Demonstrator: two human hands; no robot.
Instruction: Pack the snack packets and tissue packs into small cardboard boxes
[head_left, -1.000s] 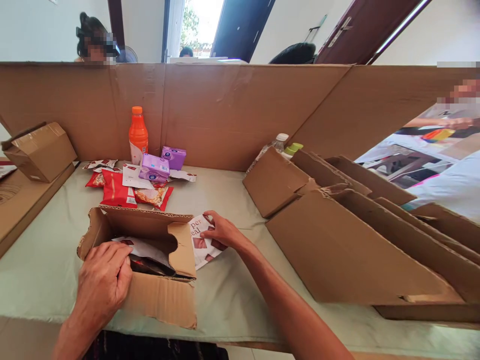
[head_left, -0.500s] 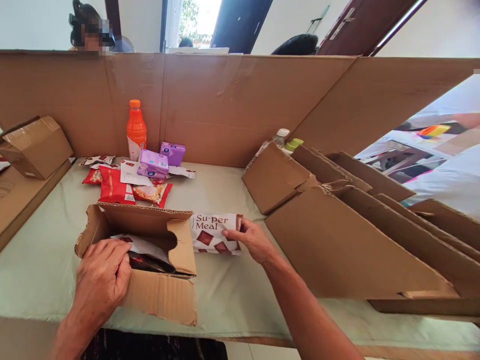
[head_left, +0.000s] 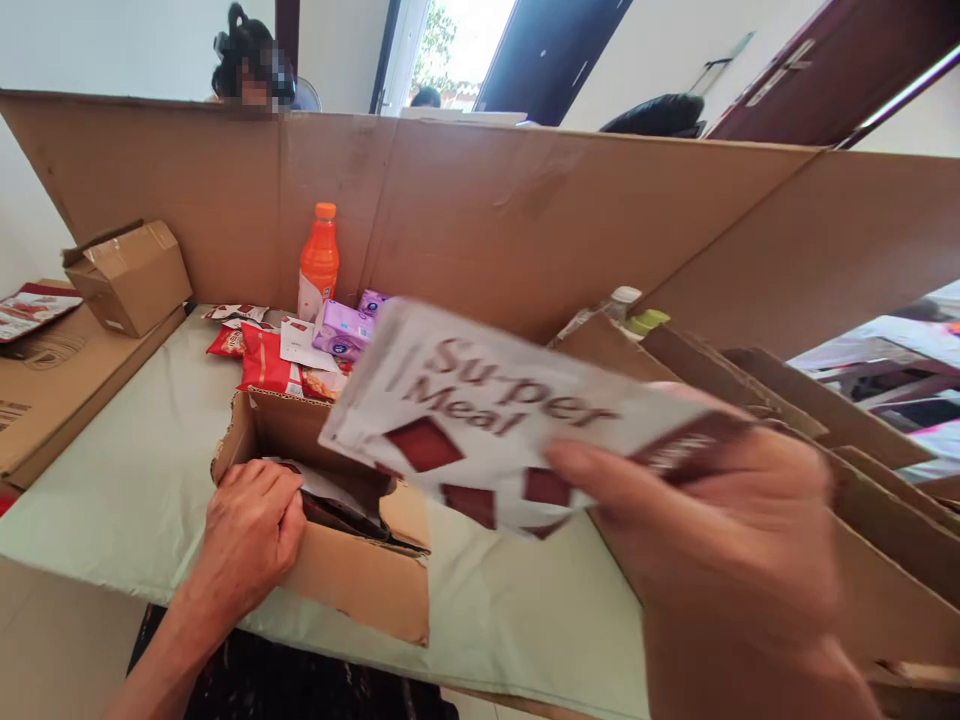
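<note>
Holding "Su-per Meal" packet (head_left: 480, 430) in right hand (head_left: 720, 540)

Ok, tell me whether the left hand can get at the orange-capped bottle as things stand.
Not from where it is, probably: the left hand rests on the open cardboard box, which, with the red snack packet, lies between it and the orange-capped bottle. The bottle's top is uncovered, though.

A tall orange bottle (head_left: 319, 262) stands up near a long cardboard wall (head_left: 480, 220). A purple pack (head_left: 339, 332) lies near the bottle. On the left, a small brown box (head_left: 142, 285) sits on a bigger box (head_left: 97, 400). Behind the wall, a person's head (head_left: 244, 50) shows, and a dark door (head_left: 555, 60) stands open.
</note>
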